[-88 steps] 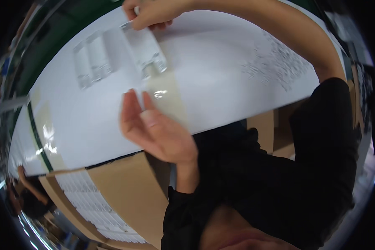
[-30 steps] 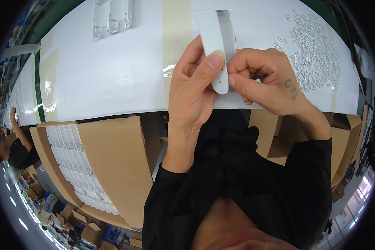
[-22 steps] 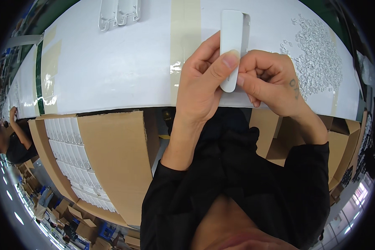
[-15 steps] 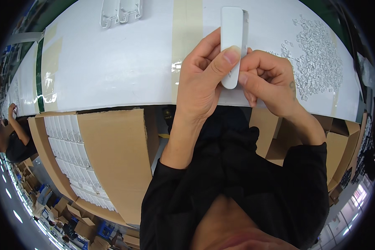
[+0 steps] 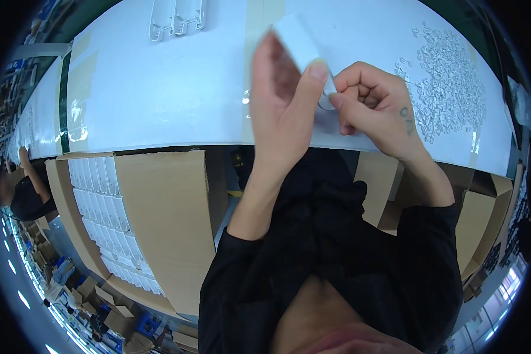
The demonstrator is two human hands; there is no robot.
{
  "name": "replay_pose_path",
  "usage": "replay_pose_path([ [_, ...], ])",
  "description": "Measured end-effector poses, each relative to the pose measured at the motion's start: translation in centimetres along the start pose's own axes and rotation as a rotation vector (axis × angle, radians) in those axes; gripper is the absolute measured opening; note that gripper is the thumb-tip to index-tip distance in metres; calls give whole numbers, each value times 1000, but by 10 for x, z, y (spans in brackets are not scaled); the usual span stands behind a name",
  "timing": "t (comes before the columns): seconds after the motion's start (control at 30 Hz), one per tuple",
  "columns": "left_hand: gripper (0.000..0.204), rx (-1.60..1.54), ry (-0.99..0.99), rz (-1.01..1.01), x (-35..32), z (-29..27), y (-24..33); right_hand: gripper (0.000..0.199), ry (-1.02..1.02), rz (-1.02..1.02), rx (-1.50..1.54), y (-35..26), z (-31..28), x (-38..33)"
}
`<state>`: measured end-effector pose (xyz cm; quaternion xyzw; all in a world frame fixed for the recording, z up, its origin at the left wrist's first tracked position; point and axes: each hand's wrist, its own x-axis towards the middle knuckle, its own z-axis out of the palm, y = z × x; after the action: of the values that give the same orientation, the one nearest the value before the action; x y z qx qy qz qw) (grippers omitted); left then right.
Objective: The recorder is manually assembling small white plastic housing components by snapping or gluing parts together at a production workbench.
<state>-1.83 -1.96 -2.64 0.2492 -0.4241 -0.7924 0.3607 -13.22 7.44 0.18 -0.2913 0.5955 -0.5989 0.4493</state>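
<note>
Since half a second ago the flat white plastic piece (image 5: pixel 298 41) has tipped over: it stood upright in the fingers and now leans up and to the left, blurred by the motion. It is a smooth, narrow strip with rounded ends, held above the white table (image 5: pixel 159 100), just above the near edge. The left hand (image 5: pixel 283 106) grips it, palm turned toward the camera, fingers nearly straight behind it and the thumb pressed across its lower end. The right hand (image 5: pixel 371 106) is curled almost closed just to the right of the piece, forefinger and thumb pinched at its bottom tip; whether they hold a small part there is hard to say, since the thumb of the left hand covers that spot.

Right of the piece, a loose heap of small clear plastic bits (image 5: pixel 448 82) lies spread on the table. Up and left of the piece, at the far edge, rest clear moulded trays (image 5: pixel 177 15), glossy and ribbed. A pale strip of tape (image 5: pixel 255 23) runs across the table behind the piece. Below and left of it, under the table edge, an open brown cardboard box (image 5: pixel 159 224) holds tight rows of white pieces (image 5: pixel 100 206).
</note>
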Motion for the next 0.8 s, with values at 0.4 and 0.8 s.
replay_pose_path([
  [0.4,13,1285,-374,443,-27,-7,29,13,-132,-196,-838,3,-23,-24],
  [0.8,15,1404,-442,618,-20,-2,5,20,-176,-136,-419,57,-75,-14],
])
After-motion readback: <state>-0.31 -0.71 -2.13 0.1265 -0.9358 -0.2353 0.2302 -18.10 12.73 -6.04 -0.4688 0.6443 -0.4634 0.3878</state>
